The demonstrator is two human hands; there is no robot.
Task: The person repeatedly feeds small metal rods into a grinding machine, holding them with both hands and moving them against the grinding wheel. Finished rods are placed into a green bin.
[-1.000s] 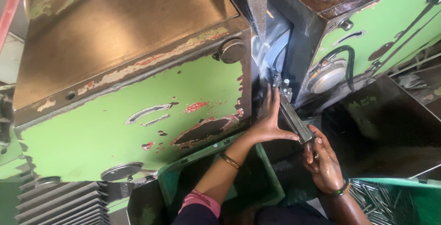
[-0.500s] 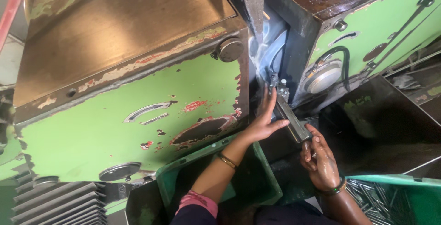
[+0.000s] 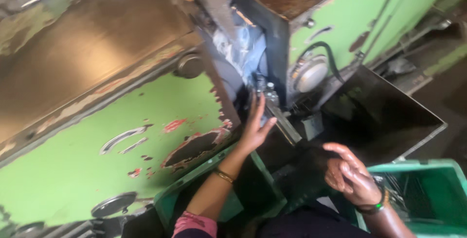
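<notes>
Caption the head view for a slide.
Left hand reaches a metal bar in a worn green machine; right hand hovers empty.

This is a factory floor or machine workshop. A big green-painted metal machine housing (image 3: 87,170) with chipped, rusting paint fills nine o'clock, its worn brown steel top plate (image 3: 97,48) running toward eleven. A second green machine body (image 3: 350,19) stands at one o'clock, carrying a round grey fitting with a black cable (image 3: 310,72). A green plastic crate (image 3: 428,204) sits at five o'clock, beside a dark sheet-metal tray (image 3: 384,116)
</notes>
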